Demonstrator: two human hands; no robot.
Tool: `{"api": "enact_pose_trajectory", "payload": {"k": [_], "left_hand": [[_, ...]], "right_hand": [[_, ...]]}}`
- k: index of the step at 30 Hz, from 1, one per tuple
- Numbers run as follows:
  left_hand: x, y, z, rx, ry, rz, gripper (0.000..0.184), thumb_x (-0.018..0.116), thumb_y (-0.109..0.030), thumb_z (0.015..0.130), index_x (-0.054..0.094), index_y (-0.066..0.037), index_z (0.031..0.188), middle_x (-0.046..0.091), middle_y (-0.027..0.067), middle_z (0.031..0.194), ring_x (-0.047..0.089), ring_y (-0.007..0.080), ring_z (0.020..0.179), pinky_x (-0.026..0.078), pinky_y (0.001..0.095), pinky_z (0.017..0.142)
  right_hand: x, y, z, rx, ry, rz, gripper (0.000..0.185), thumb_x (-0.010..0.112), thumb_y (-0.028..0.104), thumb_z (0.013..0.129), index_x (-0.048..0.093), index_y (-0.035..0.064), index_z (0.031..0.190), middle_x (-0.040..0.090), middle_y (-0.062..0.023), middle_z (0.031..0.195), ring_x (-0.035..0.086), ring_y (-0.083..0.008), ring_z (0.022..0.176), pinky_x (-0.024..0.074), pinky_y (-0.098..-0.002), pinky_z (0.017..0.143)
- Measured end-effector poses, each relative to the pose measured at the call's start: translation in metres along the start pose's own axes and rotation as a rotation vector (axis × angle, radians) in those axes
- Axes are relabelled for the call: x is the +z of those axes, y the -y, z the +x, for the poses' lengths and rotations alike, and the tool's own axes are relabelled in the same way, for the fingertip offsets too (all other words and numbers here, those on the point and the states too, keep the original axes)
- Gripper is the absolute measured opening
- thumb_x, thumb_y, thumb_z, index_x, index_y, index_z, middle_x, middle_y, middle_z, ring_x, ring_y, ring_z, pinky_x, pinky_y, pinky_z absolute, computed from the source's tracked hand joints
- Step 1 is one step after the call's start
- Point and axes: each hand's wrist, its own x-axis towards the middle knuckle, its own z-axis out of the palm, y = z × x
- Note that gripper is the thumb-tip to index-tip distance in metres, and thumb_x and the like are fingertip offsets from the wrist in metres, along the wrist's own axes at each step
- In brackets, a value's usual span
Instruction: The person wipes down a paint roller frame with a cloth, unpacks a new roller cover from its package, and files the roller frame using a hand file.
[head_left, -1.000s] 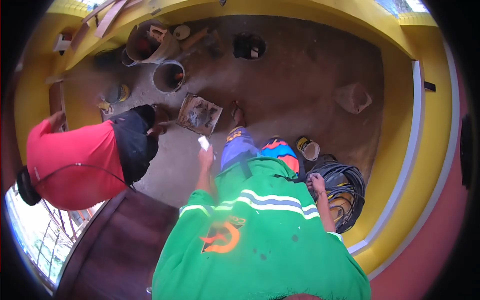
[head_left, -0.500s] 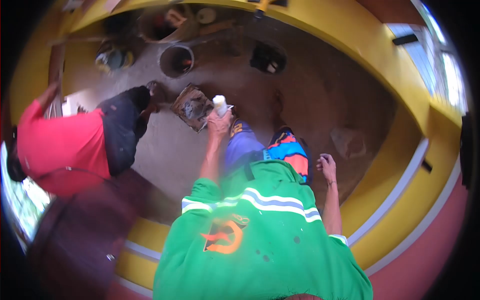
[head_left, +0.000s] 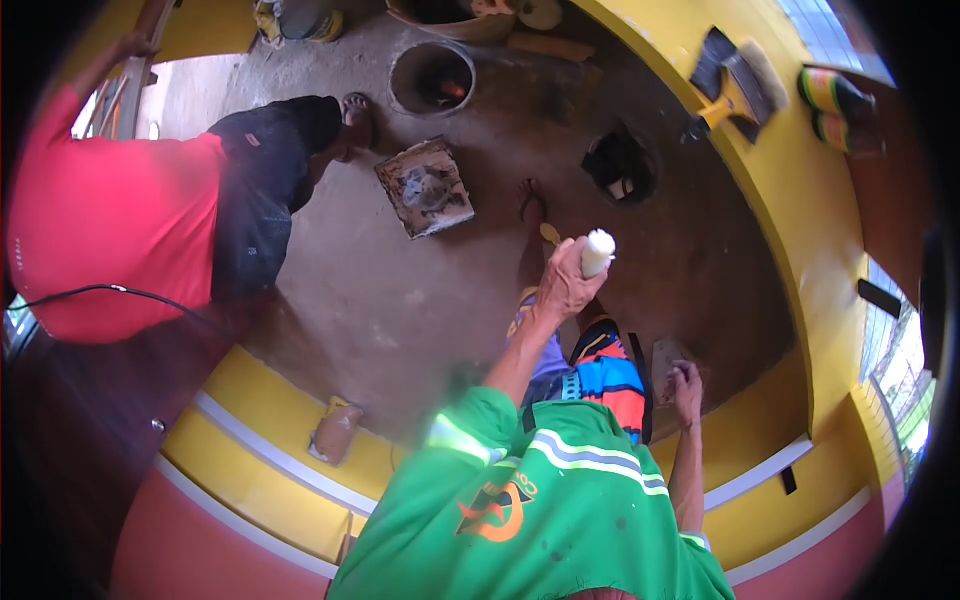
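My left hand [head_left: 568, 282] is closed around a white cylindrical object [head_left: 598, 253] with a ragged pale end; its exact kind I cannot make out. A small tan piece [head_left: 550, 234] shows beside the knuckles, and I cannot tell whether it belongs to that object. My right hand [head_left: 688, 392] hangs low beside my patterned shorts, its fingers loosely bent and apart, with nothing visible in them. Behind it on the floor is a flat greyish object [head_left: 664, 368], seemingly apart from the hand. Farther forward, a square board [head_left: 448, 218] carries a mound of grey mix [head_left: 426, 188].
A person in a red shirt [head_left: 120, 220] stands at the left. Ahead are a round bucket [head_left: 402, 82] and a dark container [head_left: 640, 185]. A yellow-handled brush [head_left: 728, 100] and bottles [head_left: 832, 92] lie on the yellow ledge at right. A packet [head_left: 335, 432] sits at lower left.
My view has shifted, so the board and buckets appear elsewhere in it. My left hand, still around the white object, has moved right, away from the board. My right hand stays low at my side.
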Motion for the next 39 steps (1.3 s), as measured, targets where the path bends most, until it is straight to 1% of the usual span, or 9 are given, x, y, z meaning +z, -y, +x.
{"api": "enact_pose_trajectory", "payload": {"k": [6,10,13,18,26,27,33,37,39], "left_hand": [[-0.016,0.035,0.005,-0.157,0.033,0.032,0.032,0.070,-0.020,0.081,0.054,-0.002,0.102,0.059,0.0223,0.091,0.059,0.0428,0.088,0.049,0.0478,0.078],[-0.028,0.069,-0.002,-0.257,-0.035,0.004,0.035,0.070,-0.019,0.082,0.053,-0.001,0.107,0.060,0.0245,0.097,0.060,0.0454,0.092,0.049,0.0497,0.080],[-0.040,0.082,-0.002,-0.319,-0.060,-0.008,0.037,0.070,-0.016,0.080,0.052,-0.001,0.108,0.060,0.0250,0.098,0.059,0.0456,0.092,0.049,0.0507,0.080],[-0.061,0.084,0.008,-0.278,-0.031,0.230,0.031,0.069,-0.013,0.078,0.059,-0.001,0.104,0.061,0.0231,0.089,0.059,0.0441,0.088,0.048,0.0509,0.080],[-0.055,0.100,0.001,-0.432,0.008,0.184,0.032,0.073,-0.023,0.076,0.066,-0.002,0.100,0.062,0.0252,0.087,0.061,0.0435,0.085,0.050,0.0507,0.077],[-0.053,0.102,0.000,-0.443,0.007,0.165,0.030,0.073,-0.022,0.076,0.067,-0.002,0.097,0.063,0.0256,0.088,0.061,0.0434,0.085,0.050,0.0505,0.077],[-0.076,0.095,-0.002,-0.552,-0.039,0.144,0.032,0.070,-0.024,0.077,0.068,-0.002,0.099,0.064,0.0282,0.091,0.061,0.0453,0.088,0.050,0.0512,0.078],[-0.103,0.104,-0.004,-0.582,-0.078,0.170,0.030,0.068,-0.025,0.078,0.069,-0.002,0.097,0.066,0.0287,0.091,0.063,0.0459,0.088,0.050,0.0517,0.078],[-0.123,0.097,-0.005,-0.697,-0.122,0.177,0.030,0.067,-0.025,0.079,0.069,-0.002,0.097,0.066,0.0288,0.091,0.064,0.0451,0.090,0.051,0.0511,0.079]], "right_hand": [[0.038,0.056,0.007,0.057,0.135,-0.057,0.019,0.054,0.012,0.095,0.057,0.0014,0.110,0.059,-0.0010,0.082,0.053,-0.0072,0.067,0.0448,-0.0229,0.061],[0.034,0.077,0.023,-0.025,0.109,-0.153,0.021,0.050,0.010,0.098,0.055,0.0013,0.116,0.060,-0.0057,0.088,0.056,-0.0099,0.065,0.0487,-0.0237,0.059],[0.036,0.119,0.015,0.042,0.076,-0.131,0.021,0.051,0.011,0.097,0.056,0.0003,0.115,0.060,-0.0050,0.089,0.058,-0.0103,0.071,0.0496,-0.0248,0.064],[0.037,0.129,0.016,-0.086,0.068,-0.282,0.020,0.052,0.010,0.094,0.059,0.0004,0.110,0.063,-0.0049,0.091,0.059,-0.0130,0.085,0.0479,-0.0268,0.080],[0.039,0.114,0.029,-0.071,0.100,-0.307,0.018,0.052,0.009,0.094,0.059,0.0012,0.109,0.063,-0.0040,0.089,0.059,-0.0118,0.079,0.0493,-0.0265,0.072],[0.039,0.108,0.035,-0.206,0.099,-0.370,0.017,0.052,0.009,0.095,0.059,0.0022,0.108,0.062,-0.0032,0.087,0.058,-0.0105,0.072,0.0489,-0.0259,0.065],[0.076,0.186,0.017,-0.018,0.114,-0.206,0.016,0.050,0.007,0.095,0.056,0.0030,0.109,0.058,-0.0013,0.082,0.052,-0.0073,0.065,0.0434,-0.0217,0.057],[0.095,0.199,0.045,-0.044,0.151,-0.147,0.014,0.051,0.007,0.093,0.057,0.0026,0.106,0.057,-0.0022,0.081,0.051,-0.0081,0.064,0.0429,-0.0222,0.056],[0.105,0.209,0.071,-0.180,0.147,-0.267,0.014,0.052,0.009,0.093,0.058,0.0020,0.104,0.058,-0.0025,0.081,0.051,-0.0082,0.064,0.0433,-0.0227,0.056]]}}
